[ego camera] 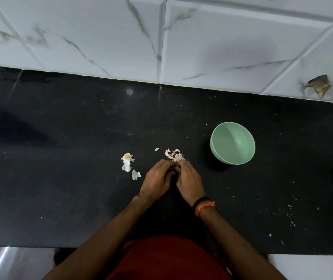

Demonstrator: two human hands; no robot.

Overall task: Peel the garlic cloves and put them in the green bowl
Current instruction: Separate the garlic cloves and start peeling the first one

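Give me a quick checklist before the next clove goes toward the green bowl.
1. Green bowl upright and open on the counter: ok.
2. Bowl holds peeled cloves: not ok, it looks empty.
3. Unpeeled cloves within reach, just beyond the fingertips: ok.
4. Left hand and right hand together over a clove: cannot tell, their fingers hide what they hold.
5. Path from hands to bowl free of obstacles: ok.
6. Loose skins kept apart from the cloves: ok.

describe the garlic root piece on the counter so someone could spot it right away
On the black counter, look left of the person's left hand. The garlic root piece lies there among white skin scraps. Unlike them, it has a yellowish, bristly top.
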